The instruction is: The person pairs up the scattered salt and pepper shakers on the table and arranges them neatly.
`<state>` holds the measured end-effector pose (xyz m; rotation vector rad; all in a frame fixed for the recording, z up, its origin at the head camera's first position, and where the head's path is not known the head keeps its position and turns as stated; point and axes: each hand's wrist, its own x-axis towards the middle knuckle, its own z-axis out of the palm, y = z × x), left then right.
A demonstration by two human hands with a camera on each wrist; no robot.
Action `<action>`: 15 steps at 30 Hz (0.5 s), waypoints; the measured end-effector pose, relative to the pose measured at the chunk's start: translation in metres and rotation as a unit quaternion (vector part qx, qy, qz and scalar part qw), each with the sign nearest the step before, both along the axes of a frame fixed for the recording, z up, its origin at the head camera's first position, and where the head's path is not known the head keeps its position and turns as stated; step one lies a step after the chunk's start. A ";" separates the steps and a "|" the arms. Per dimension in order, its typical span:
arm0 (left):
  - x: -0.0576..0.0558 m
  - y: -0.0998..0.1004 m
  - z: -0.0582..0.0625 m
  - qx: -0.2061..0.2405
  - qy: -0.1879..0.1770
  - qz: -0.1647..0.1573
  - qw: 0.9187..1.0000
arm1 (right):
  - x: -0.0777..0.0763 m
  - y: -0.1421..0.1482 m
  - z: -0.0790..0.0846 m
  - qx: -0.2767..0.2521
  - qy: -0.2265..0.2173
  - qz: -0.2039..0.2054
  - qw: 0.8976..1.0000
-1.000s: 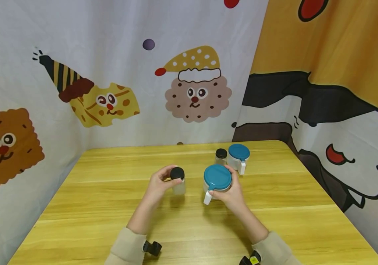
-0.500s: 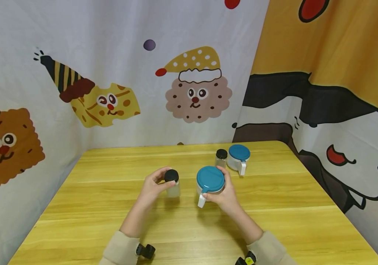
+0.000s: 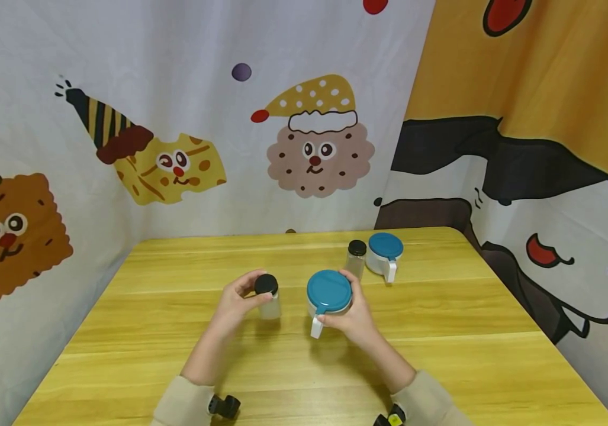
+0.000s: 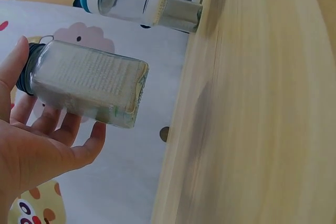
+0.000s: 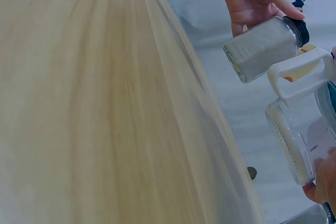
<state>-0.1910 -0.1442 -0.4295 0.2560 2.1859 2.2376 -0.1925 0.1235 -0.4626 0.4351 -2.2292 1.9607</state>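
Note:
My left hand [image 3: 231,305] grips a small square glass bottle [image 3: 270,307] near its black screw cap, thumb on one side and fingers on the other. In the left wrist view the bottle [image 4: 89,80] is held off the table, with pale contents inside. My right hand [image 3: 357,316] holds a wider glass jar with a blue lid [image 3: 328,290] and a white handle, thumb by the handle. In the right wrist view this jar [image 5: 289,132] also hangs above the table, and part of it lies outside the frame. The two held containers are apart, side by side.
At the back right of the wooden table [image 3: 176,266] stand a second black-capped bottle [image 3: 356,260] and a second blue-lidded jar [image 3: 385,254] with a white handle, close together. A cartoon-printed curtain [image 3: 186,71] hangs behind the table.
Both hands have moved left and slightly nearer, carrying the bottle and the blue-lidded jar. The containers at the back have not moved.

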 end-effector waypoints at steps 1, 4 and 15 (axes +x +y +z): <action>0.000 -0.001 0.000 0.000 -0.001 -0.001 1.000 | 0.000 -0.001 0.000 0.000 -0.002 0.002 1.000; 0.002 -0.004 0.001 -0.003 -0.004 -0.003 1.000 | 0.002 -0.003 0.004 0.000 -0.014 0.011 1.000; 0.004 -0.014 -0.004 -0.019 -0.008 -0.002 1.000 | 0.018 -0.010 0.033 0.007 -0.035 0.044 0.998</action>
